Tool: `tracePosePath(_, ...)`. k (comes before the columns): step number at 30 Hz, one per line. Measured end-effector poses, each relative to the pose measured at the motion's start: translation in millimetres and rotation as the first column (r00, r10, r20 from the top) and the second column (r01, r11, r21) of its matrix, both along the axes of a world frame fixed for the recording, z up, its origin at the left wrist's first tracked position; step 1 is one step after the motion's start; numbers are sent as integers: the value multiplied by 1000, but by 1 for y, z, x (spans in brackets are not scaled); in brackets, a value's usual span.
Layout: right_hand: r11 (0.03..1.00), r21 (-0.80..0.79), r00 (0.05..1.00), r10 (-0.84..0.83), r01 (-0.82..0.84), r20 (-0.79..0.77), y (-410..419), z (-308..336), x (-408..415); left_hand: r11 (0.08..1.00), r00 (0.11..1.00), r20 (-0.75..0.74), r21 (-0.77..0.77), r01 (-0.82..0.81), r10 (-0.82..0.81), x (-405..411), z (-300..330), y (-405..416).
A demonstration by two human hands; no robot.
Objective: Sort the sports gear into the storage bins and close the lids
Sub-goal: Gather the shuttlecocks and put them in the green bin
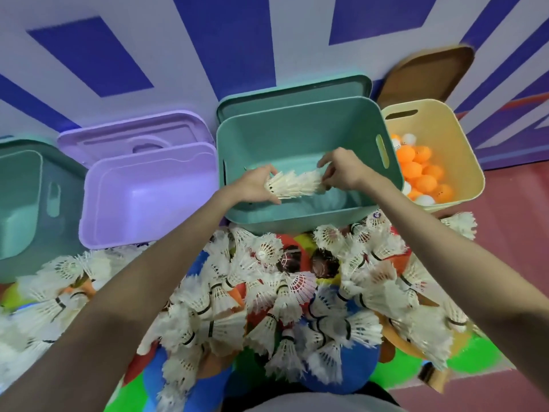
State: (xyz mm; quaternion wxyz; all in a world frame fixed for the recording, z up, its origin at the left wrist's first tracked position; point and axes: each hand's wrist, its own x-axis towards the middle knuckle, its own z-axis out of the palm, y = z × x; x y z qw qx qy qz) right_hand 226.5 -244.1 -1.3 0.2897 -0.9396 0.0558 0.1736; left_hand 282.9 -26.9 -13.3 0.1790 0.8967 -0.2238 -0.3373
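Note:
A nested stack of white shuttlecocks (294,185) lies sideways between both hands, inside the teal bin (297,217) in the middle. My left hand (255,185) grips the stack's left end. My right hand (341,171) pinches its right end. The teal bin's lid (294,93) leans upright behind it. A big heap of loose white shuttlecocks (282,295) covers the colourful mat in front of the bins. The cream bin (466,162) on the right holds orange and white ping-pong balls (421,173).
A purple bin (98,221) stands open left of the teal one, its lid (133,135) propped behind. A darker teal bin (44,179) sits at the far left. A brown lid (430,72) leans on the striped wall behind the cream bin. Reddish floor lies at right.

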Motion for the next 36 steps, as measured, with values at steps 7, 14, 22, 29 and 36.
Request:
tracePosePath(7,981,-108,954,130,-164,-269,12,-19,19,940,968,-66,233,250,-241,0,-14,-10)
tracePosePath(14,911,-246,903,231,-332,-362,17,-35,18,833,907,-123,363,418,-402,-1,-33,-30)
tracePosePath(22,856,-257,849,320,-450,-420,22,-45,14,843,907,-206,337,419,-368,-2,-46,-31)
tracePosePath(29,898,-220,846,243,-382,-475,20,-32,16,889,934,-213,303,343,-287,5,-30,-27)
tracePosePath(36,928,-244,959,267,-281,-92,24,18,-7,983,974,166,124,137,-157,-7,22,-8)
